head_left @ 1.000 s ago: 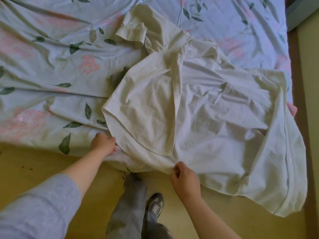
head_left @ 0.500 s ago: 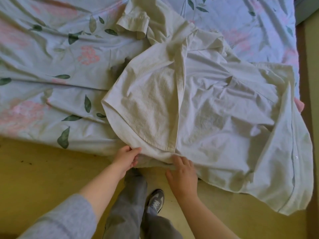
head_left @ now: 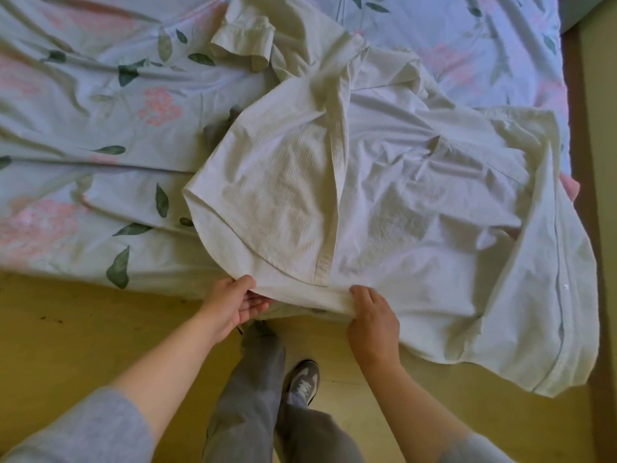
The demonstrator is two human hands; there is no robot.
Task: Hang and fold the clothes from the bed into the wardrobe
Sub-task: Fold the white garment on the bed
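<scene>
Bare floor (head_left: 83,332) left of the legs lies open; the spread shirt (head_left: 384,195) overhangs the bed (head_left: 83,128) edge.

Pink cloth (head_left: 571,192) mostly hidden (under shirt (head_left: 417,202)).

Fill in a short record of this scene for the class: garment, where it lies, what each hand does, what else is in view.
garment: white shirt, unbuttoned, crumpled
place: on the floral bedsheet, right side hanging over the bed's near edge
left hand: palm up, thumb on top, grip on the shirt's bottom hem
right hand: fingers on the hem
short sleeve: lying toward the far side
floor: yellow
pink cloth: peeks out at the shirt's right edge
</scene>
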